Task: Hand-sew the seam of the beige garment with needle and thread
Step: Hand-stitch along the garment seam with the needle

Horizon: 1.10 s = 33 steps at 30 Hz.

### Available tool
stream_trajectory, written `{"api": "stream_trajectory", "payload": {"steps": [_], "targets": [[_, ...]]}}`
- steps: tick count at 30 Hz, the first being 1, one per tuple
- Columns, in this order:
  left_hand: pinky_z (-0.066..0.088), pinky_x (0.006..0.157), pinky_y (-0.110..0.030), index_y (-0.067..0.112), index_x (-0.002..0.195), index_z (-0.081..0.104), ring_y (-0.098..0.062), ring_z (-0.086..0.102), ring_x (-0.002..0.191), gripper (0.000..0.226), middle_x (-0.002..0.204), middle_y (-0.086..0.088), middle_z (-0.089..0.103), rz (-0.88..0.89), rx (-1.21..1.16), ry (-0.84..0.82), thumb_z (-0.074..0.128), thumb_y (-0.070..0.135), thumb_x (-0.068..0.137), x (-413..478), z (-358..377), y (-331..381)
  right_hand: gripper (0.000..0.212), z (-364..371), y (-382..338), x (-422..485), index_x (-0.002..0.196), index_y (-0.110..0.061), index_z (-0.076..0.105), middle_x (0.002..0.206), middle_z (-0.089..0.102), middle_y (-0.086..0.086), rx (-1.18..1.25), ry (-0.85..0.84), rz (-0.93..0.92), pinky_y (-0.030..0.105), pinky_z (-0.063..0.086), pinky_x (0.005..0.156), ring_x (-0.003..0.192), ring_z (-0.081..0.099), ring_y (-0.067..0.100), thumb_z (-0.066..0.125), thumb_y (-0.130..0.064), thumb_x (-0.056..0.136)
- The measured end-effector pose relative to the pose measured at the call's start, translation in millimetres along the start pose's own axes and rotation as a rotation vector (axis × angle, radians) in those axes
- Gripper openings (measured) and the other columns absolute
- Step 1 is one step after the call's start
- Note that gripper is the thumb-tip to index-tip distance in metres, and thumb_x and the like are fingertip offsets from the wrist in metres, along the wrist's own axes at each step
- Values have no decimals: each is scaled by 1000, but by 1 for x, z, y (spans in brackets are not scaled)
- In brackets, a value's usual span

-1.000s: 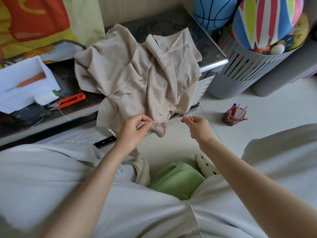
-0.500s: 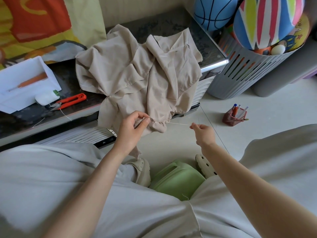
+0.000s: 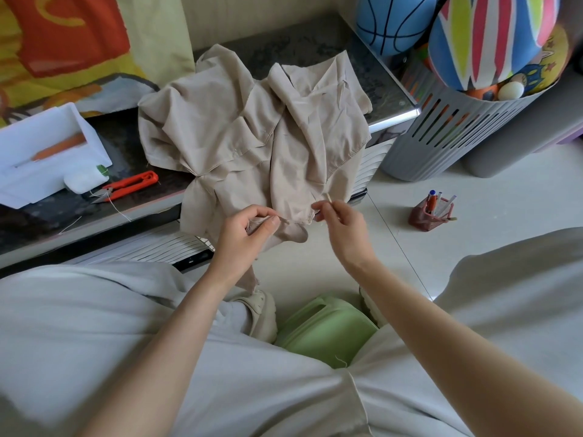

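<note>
The beige garment (image 3: 252, 134) lies crumpled on a dark table (image 3: 132, 143), its lower edge hanging over the front. My left hand (image 3: 249, 234) pinches a fold of that hanging edge between thumb and fingers. My right hand (image 3: 339, 223) is close beside the seam, just right of the cloth, pinching the needle (image 3: 328, 197), whose pale tip sticks up above the fingers. The thread is too fine to make out between my hands.
Red thread snips (image 3: 126, 186), a white thread spool (image 3: 83, 181) and a white box (image 3: 47, 149) sit on the table's left. A grey slotted basket (image 3: 448, 134) of balls stands at the right. A pen holder (image 3: 430, 211) is on the floor, a green stool (image 3: 325, 329) below me.
My right hand had pulled out to the right, drawing the thread taut; now it has come back left to the garment's edge with the needle. My left hand keeps its pinch.
</note>
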<state>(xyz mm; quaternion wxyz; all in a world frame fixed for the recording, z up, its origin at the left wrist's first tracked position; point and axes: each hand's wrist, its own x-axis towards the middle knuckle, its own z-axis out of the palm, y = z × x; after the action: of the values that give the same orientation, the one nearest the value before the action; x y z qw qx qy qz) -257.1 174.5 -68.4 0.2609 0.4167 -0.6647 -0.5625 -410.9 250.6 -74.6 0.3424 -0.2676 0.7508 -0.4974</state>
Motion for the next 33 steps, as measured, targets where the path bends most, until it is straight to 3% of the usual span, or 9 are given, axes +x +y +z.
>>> {"api": "stream_trajectory", "payload": {"steps": [4, 7, 9, 15, 19, 23, 27, 30, 33], "targets": [[42, 50, -21, 29, 78, 68, -13, 51, 68, 14, 76, -11, 63, -29, -41, -12, 62, 41, 75, 0, 0, 1, 23, 16, -12, -6, 94, -20, 65, 90, 65, -9, -4, -211, -96, 7, 40, 77, 87, 58, 2, 44, -15, 99], [42, 58, -22, 35, 77, 69, -17, 51, 70, 7, 76, -17, 63, -42, -62, -28, 62, 36, 78, 1, -2, 0, 26, 22, -14, -8, 92, -18, 67, 64, 59, -17, -67, -288, -104, 19, 41, 65, 67, 52, 3, 42, -17, 99], [42, 62, -27, 32, 77, 69, -19, 53, 70, 10, 79, -25, 64, -48, -62, -45, 61, 29, 82, 0, -2, 0, 27, 23, -15, -10, 88, -16, 65, 48, 51, -19, -104, -290, -91, 19, 34, 58, 53, 45, 0, 41, -17, 100], [41, 63, -10, 23, 82, 67, 6, 55, 67, 15, 67, 19, 64, -48, 38, -163, 62, 12, 90, -2, -7, 1, 28, 17, -17, -13, 88, -13, 61, 54, 48, 2, -103, -274, -39, 20, 33, 53, 48, 42, 6, 36, -16, 100], [39, 55, -14, 24, 79, 65, -1, 47, 61, 16, 63, 12, 56, -62, 35, -169, 63, 12, 89, -3, -7, 1, 31, 11, -15, -13, 102, -10, 61, 56, 48, 3, -89, -287, 4, 16, 32, 50, 44, 40, 1, 30, -9, 98], [39, 63, -13, 24, 78, 65, 3, 50, 66, 8, 64, 18, 59, 12, 34, -154, 64, 23, 86, -2, -12, 1, 32, 8, -12, -16, 112, -18, 52, 57, 47, 0, -70, -314, -14, 16, 33, 53, 48, 39, 2, 29, -3, 96], [40, 66, -13, 23, 80, 65, 1, 52, 70, 6, 69, 15, 61, 37, -11, -129, 62, 24, 85, 1, -15, -4, 24, 7, -12, -19, 92, -24, 44, 53, 48, -6, -60, -304, -14, 22, 32, 58, 49, 39, 5, 33, -2, 94], [41, 69, -13, 23, 80, 64, 2, 53, 72, 14, 70, 18, 62, 61, -10, -129, 62, 14, 90, 2, -15, -5, 21, 7, -13, -20, 84, -19, 47, 46, 47, -10, -62, -322, -14, 23, 31, 54, 47, 37, 7, 37, -3, 93], [40, 68, -13, 24, 79, 63, 1, 51, 70, 8, 69, 16, 61, 57, -16, -117, 63, 20, 86, 1, -14, -2, 20, 5, -15, -20, 80, -18, 52, 45, 49, -11, -74, -350, -20, 24, 31, 54, 46, 36, 7, 44, -7, 94]]}}
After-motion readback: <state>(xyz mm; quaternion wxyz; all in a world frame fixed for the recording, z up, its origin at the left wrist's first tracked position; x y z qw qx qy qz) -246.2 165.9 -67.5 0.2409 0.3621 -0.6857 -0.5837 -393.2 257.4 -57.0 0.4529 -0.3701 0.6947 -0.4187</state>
